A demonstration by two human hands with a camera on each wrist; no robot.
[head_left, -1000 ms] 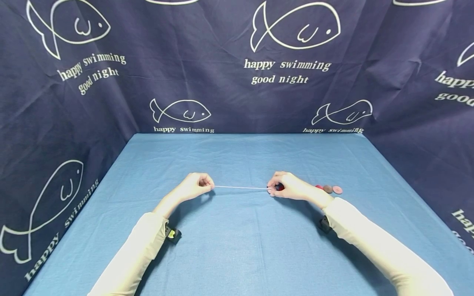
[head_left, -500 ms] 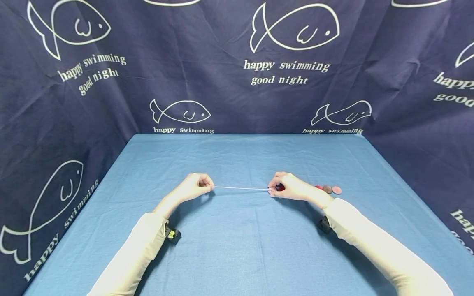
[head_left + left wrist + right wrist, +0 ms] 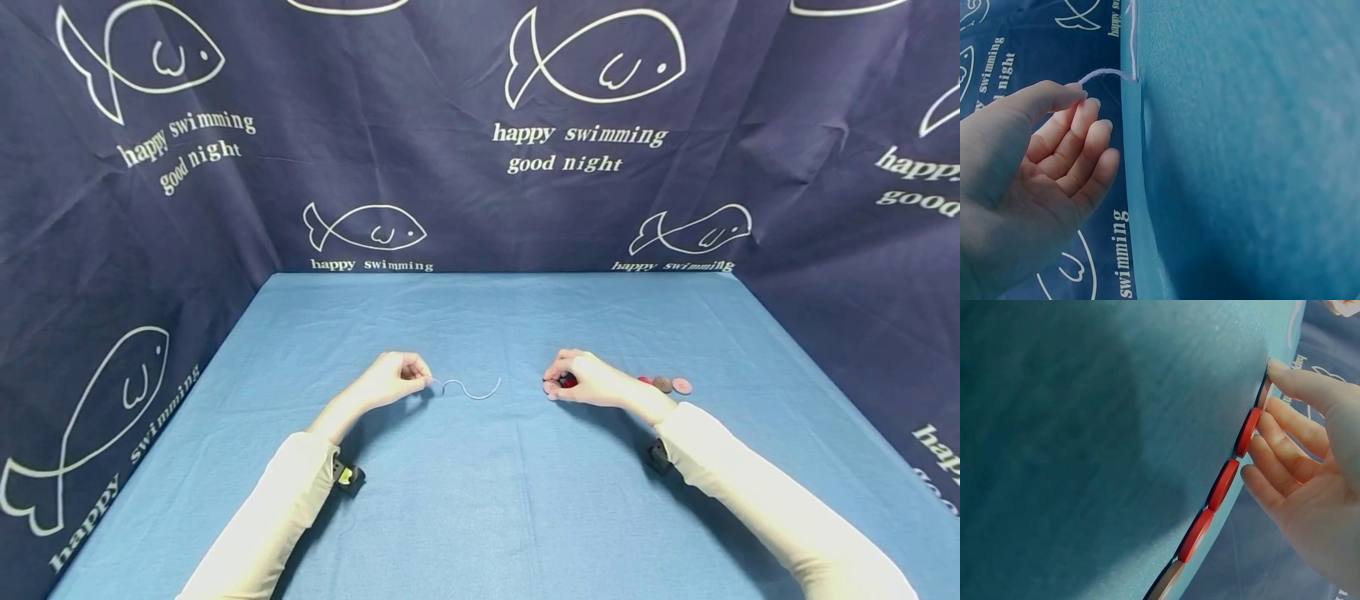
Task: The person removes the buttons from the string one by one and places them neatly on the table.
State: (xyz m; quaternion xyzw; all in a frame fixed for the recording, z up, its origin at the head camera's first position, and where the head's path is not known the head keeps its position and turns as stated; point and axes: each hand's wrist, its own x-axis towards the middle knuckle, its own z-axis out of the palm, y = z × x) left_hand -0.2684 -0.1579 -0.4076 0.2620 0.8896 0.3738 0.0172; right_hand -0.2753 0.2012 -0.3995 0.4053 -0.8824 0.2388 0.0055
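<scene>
In the head view my left hand [image 3: 395, 377] pinches one end of a thin pale string [image 3: 476, 397] between thumb and fingertips. The rest of the string trails right over the blue cloth in a loose wave, its far end free. The left wrist view shows the string [image 3: 1134, 44] leaving the thumb tip and bending down to the cloth. My right hand [image 3: 588, 377] holds a pink button [image 3: 551, 387] at its edges, thumb on the near side and fingers on the far side. The button lies flat. Beside it, partly under the fingers, is a red button [image 3: 1248, 432].
More buttons run rightward in a row from the right hand: red ones [image 3: 1196, 535], a brown one [image 3: 662, 384] and a pink one [image 3: 682, 386]. Blue cloth [image 3: 480, 500] covers the table. Dark fish-printed curtains [image 3: 465, 167] stand around its back and sides.
The string was stretched taut between both hands. Its right end has come away from the right hand and now lies slack on the cloth. Both hands have stayed nearly in place.
</scene>
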